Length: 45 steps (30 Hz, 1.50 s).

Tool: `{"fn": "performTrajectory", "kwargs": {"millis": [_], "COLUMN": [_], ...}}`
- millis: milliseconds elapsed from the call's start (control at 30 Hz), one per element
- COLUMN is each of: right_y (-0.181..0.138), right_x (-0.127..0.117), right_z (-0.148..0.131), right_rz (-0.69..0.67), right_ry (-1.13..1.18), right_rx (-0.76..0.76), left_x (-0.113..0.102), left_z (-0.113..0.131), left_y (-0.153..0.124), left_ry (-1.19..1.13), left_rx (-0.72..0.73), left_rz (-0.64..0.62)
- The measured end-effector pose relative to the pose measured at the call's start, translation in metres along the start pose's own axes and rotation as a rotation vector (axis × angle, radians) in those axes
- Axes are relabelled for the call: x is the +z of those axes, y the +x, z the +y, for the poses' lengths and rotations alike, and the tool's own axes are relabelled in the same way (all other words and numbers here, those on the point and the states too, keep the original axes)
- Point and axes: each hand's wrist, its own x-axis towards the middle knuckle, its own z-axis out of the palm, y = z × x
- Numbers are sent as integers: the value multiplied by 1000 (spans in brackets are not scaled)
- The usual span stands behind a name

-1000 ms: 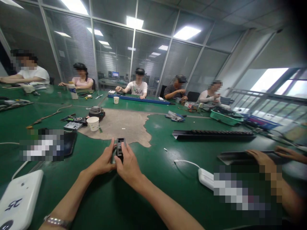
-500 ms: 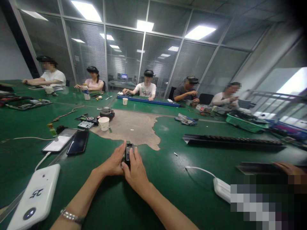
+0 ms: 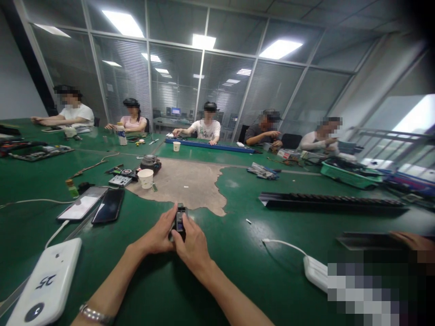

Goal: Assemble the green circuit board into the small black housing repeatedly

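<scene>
Both hands met at the lower centre of the frame: my left hand (image 3: 157, 236) and right hand (image 3: 194, 244) pinched a small black device (image 3: 181, 216) upright between thumbs and fingertips, over the green table (image 3: 238, 253), below a paper cup (image 3: 147, 178).

The big green bench (image 3: 258, 267) has a worn brown patch (image 3: 190, 183) in the middle. A white paper cup (image 3: 147, 178) stands just beside the patch. On the left, a bright phone (image 3: 81, 203) and a dark phone (image 3: 108, 205) lie flat, side by side. A white power bank (image 3: 44, 285) lies near the edge. A long black tray (image 3: 333, 200) sits on the right. Five people (image 3: 208, 128) sit at the far side.
</scene>
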Motion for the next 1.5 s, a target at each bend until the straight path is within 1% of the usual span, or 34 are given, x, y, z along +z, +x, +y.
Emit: {"fn": "performTrajectory", "kwargs": {"millis": [100,200,300,400,500,567,767,867,967,1067,1233,1333,1433,1500], "right_y": [7,13,9,-3,-15,-21,-29,-33,-33,-31,-33,-32,-26,-19], "right_x": [-13,-36,-56,-65,-63,-58,-44,-40,-38,-37,-38,-41,-47,-50], "right_z": [-6,-6,9,32,50,56,62,64,65,65,63,60,49,38], "right_rz": [57,123,154,132,118,105,58,74,120,142,85,79,95,110], "right_ry": [45,63,12,-41,-72,-85,-104,-99,-70,-30,15,50,100,135], "right_rx": [9,13,33,57,84,92,78,82,114,111,84,88,87,57], "left_x": [0,0,-1,0,1,1,1,0,1,3,4,4,4,4], "left_z": [-1,-3,-2,-2,-2,-2,2,3,2,-1,-5,-5,-5,-5], "left_y": [-1,-2,-2,-1,-1,-1,-1,-1,-1,0,0,0,-1,-1], "left_ry": [-35,-37,-25,-34,-44,-45,-56,-55,-55,-53,-45,-47,-49,-48], "left_rx": [-41,-59,-73,-107,-133,-140,-162,-175,-174,-141,-127,-120,-113,-109], "left_rz": [14,-3,-27,-26,-30,-21,-15,-29,-35,-22,-18,-17,-15,-16]}}
